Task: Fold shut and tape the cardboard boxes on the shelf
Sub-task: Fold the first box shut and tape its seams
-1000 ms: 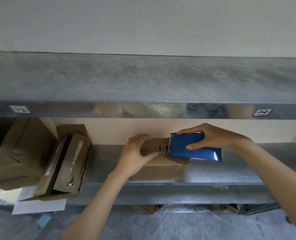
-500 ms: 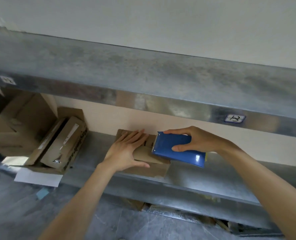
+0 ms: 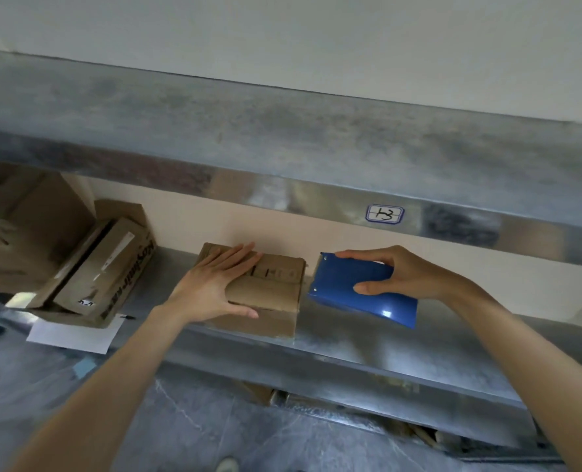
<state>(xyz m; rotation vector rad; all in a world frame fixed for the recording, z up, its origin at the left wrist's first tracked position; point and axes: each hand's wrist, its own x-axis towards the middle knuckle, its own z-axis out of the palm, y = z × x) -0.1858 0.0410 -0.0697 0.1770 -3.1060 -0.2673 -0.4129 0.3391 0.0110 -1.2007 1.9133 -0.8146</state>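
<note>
A small cardboard box point(image 3: 269, 294) with its flaps folded down sits on the metal shelf point(image 3: 367, 345). My left hand point(image 3: 214, 284) lies flat on the box's top left, fingers straight, thumb along the front edge. Just right of the box, my right hand point(image 3: 395, 274) grips a blue tape dispenser point(image 3: 357, 294), held clear of the box with its front end near the box's right side.
Larger cardboard boxes point(image 3: 27, 229) and a tilted carton point(image 3: 112, 267) stand at the shelf's left end over a white sheet of paper point(image 3: 75, 335). The upper shelf point(image 3: 282, 148) hangs overhead, labelled with a tag point(image 3: 384, 213). More cardboard lies below, on the grey floor.
The blue dispenser has come off the box top and moved right, past the box's edge. My left hand stays flat on the box. The view has tilted and shifted.
</note>
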